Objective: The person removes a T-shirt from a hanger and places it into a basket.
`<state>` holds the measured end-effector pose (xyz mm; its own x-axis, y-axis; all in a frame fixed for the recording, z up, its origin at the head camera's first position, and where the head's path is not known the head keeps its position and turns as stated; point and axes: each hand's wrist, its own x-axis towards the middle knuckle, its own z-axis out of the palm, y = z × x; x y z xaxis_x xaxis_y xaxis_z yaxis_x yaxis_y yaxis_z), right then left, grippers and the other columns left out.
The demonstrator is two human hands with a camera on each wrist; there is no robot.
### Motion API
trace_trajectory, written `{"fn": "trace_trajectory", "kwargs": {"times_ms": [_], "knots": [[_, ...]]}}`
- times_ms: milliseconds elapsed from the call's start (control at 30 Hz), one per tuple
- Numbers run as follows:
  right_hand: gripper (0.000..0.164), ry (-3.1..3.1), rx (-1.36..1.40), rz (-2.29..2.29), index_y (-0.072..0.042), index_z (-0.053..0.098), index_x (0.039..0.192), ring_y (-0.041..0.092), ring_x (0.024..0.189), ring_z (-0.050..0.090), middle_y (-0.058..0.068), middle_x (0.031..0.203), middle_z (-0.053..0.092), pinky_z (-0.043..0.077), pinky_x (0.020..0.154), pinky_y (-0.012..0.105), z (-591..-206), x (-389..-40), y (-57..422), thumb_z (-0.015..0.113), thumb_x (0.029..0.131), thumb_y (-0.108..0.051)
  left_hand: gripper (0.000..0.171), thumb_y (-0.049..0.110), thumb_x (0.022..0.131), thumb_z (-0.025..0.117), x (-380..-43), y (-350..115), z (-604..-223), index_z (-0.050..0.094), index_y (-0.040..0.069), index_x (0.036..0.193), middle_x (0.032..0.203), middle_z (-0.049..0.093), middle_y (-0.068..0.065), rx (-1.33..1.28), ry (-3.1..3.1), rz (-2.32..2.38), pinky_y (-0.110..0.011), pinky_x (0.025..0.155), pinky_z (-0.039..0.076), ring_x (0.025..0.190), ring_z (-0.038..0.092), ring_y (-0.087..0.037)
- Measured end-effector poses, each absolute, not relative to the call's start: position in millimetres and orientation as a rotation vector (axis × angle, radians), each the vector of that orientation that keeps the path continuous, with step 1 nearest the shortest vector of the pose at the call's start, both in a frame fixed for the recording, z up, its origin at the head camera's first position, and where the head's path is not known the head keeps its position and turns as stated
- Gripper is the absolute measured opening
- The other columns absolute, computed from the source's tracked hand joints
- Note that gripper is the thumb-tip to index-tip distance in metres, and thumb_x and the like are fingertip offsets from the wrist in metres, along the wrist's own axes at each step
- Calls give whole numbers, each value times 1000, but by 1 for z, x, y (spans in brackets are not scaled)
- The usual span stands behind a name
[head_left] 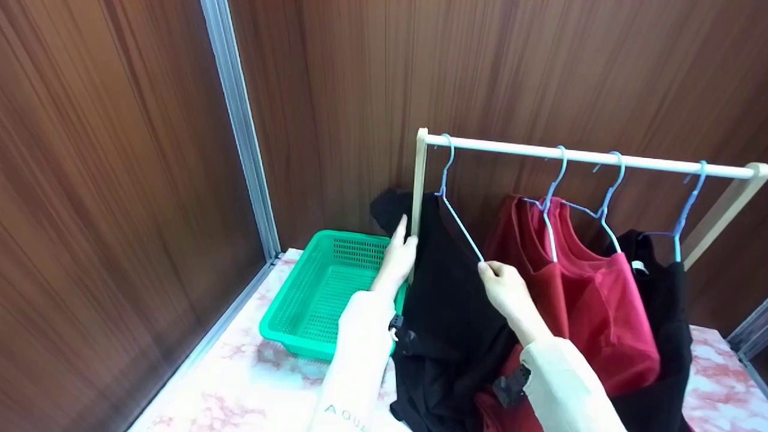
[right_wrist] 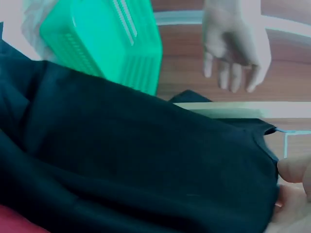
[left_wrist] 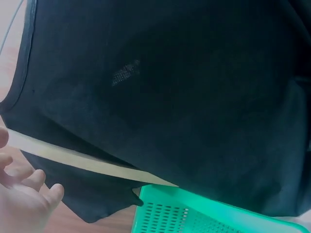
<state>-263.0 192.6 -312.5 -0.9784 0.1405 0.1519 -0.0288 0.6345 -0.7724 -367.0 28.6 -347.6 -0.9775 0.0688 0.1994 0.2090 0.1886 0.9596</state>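
A black shirt (head_left: 447,282) hangs at the left end of the rack on a light-blue hanger (head_left: 462,228). My right hand (head_left: 507,294) pinches the shirt's edge at the lower end of the hanger's arm; in the right wrist view the thumb (right_wrist: 291,170) lies against the black cloth. My left hand (head_left: 398,258) is beside the rack's left post (head_left: 419,174), its fingers extended. The right wrist view shows that hand (right_wrist: 237,48) apart from the cloth, holding nothing. Part of the shirt (left_wrist: 82,189) sticks out behind the post.
A green basket (head_left: 300,282) stands on the marble-patterned table (head_left: 222,384), left of the shirt. Red shirts (head_left: 612,318) and another black garment (head_left: 666,300) hang farther right on the white rail (head_left: 654,163). Wood-grain panels (head_left: 336,90) enclose the back and left.
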Motion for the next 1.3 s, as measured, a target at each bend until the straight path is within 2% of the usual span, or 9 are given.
{"fn": "trace_trajectory", "kwargs": {"times_ms": [100,200,433,567,667,767,967,1100,1300], "knots": [[31,-2611,-67,1297,7,59,111,30,96,53,22,101,59,40,87,39,-317,-262,190,40,98,-14,59,14,96,37,-366,31,-345,17,14,152,159,17,-8,-282,-2306,-1922,-41,119,19,147,19,-25],[27,-2572,-56,1309,6,59,108,28,92,51,19,95,58,38,83,35,-320,-262,187,41,97,-12,61,15,97,37,-364,32,-342,13,18,153,160,14,-7,-264,-2301,-1946,-41,119,19,147,18,-24],[33,-2452,-57,1366,-1,61,118,23,88,51,15,96,62,38,80,30,-327,-260,176,42,92,-2,67,11,95,39,-364,34,-344,5,11,153,161,2,-11,-283,-2243,-1980,-41,121,10,149,4,-25],[39,-2378,-107,1452,-2,63,119,21,88,50,16,101,65,36,78,27,-329,-259,169,41,87,1,66,13,95,39,-364,34,-345,6,14,153,161,5,-9,-309,-2243,-2054,-41,121,12,149,8,-25],[39,-2343,-168,1503,-2,64,116,22,95,52,17,113,67,36,80,27,-329,-257,164,42,85,2,65,14,96,39,-364,34,-347,8,15,153,161,8,-8,-322,-2243,-2103,-42,120,15,148,13,-26],[34,-2325,-204,1512,-3,66,112,22,98,54,16,113,68,38,82,27,-329,-255,161,45,86,-2,65,12,95,40,-363,33,-348,10,16,153,161,9,-9,-318,-2234,-2120,-42,120,16,148,14,-27],[27,-2299,-225,1443,-7,70,108,24,101,60,13,110,69,44,90,34,-330,-257,162,52,94,-21,68,10,94,41,-363,34,-349,10,19,153,161,8,-9,-298,-2229,-2154,-44,120,15,148,11,-26],[27,-2279,-246,1411,-6,70,109,27,108,61,14,114,68,44,96,39,-331,-258,166,51,95,-19,68,10,94,40,-363,36,-350,8,20,153,161,6,-8,-298,-2227,-2190,-46,120,15,148,10,-27],[28,-2248,-299,1404,-10,72,108,25,106,61,10,115,68,43,92,36,-328,-257,173,50,95,-22,67,11,96,39,-362,37,-350,7,23,153,161,4,-5,-296,-2230,-2216,-48,120,13,149,6,-26]]}}
